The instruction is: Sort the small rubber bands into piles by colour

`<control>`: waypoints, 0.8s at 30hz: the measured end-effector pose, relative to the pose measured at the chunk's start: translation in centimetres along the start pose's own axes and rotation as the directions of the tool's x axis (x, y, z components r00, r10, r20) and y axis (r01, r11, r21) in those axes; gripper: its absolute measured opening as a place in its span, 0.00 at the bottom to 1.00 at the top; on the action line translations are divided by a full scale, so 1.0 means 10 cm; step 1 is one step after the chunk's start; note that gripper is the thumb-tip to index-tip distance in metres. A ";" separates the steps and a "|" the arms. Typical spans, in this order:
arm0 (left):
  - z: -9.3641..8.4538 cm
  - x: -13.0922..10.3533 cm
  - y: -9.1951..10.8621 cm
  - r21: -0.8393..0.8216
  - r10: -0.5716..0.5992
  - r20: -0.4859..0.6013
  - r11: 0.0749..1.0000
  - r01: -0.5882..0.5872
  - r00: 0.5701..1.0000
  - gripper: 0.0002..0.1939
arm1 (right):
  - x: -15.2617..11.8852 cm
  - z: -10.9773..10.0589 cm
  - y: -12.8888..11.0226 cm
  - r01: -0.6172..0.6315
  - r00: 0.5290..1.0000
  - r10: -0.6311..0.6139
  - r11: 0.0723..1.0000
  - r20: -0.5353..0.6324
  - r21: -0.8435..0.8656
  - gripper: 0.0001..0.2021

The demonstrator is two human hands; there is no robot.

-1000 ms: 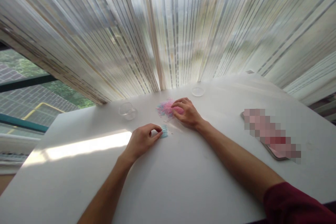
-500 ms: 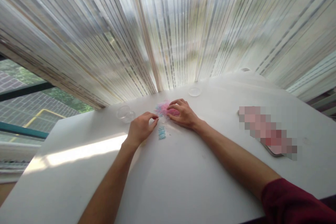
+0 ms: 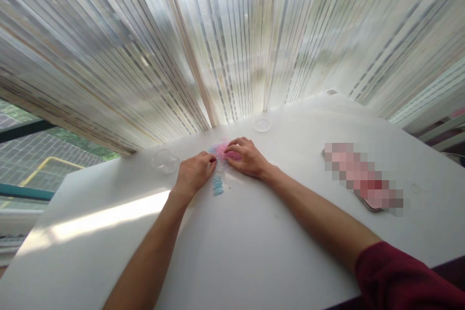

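A small pile of thin pink and blue pieces (image 3: 219,147) lies on the white table, too fine to name for sure; they look like little loops. My right hand (image 3: 247,157) rests at the pile's right side, its thumb and fingers curved and apart, with pink pieces showing between them. To the left of the pile, my left hand (image 3: 196,170) has its thumb and fingertips pinched together. Whatever they hold, if anything, is too small to see. Just below the fingertips, several light blue pieces (image 3: 217,186) lie in a short row.
A clear round container (image 3: 165,161) stands left of my left hand. Behind the pile is a clear round lid (image 3: 262,125). On the right lies a pink phone-like object (image 3: 358,174), partly blurred out. A striped curtain (image 3: 232,43) hangs along the table's back edge.
The view has shifted slightly, so everything on the table sits a little further left. My left thumb and fingertips have drawn closer to the pile. My right hand stays at it.
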State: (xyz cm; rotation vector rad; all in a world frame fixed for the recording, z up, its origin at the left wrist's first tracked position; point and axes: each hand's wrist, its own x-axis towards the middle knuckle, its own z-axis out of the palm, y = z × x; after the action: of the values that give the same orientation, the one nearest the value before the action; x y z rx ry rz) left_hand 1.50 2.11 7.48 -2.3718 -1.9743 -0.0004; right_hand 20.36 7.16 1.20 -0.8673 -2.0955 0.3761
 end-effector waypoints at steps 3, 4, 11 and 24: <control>0.02 -0.01 -0.05 -0.066 0.000 -0.036 0.998 -0.002 0.999 0.13 | 0.00 0.00 0.01 0.001 1.000 -0.001 1.000 -0.006 0.004 0.07; 0.03 -0.01 -0.07 -0.091 0.000 -0.051 0.996 -0.005 0.999 0.12 | 0.00 0.00 0.01 0.001 1.000 -0.001 1.000 -0.010 0.004 0.07; 0.08 -0.02 -0.18 -0.392 -0.012 -0.125 0.919 -0.038 0.992 0.12 | 0.01 -0.02 -0.05 0.040 0.996 -0.040 0.999 -0.074 -0.005 0.08; 0.10 -0.43 -0.16 -0.554 -0.002 -0.130 0.829 -0.071 0.991 0.11 | -0.01 0.03 -0.04 0.030 0.991 -0.026 0.999 -0.130 0.033 0.07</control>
State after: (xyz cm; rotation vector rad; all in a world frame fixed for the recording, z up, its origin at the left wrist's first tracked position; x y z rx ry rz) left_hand -0.93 -1.79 6.36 -2.6358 -2.0819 -0.8204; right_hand 19.92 6.82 1.18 -0.8191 -1.9741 0.3320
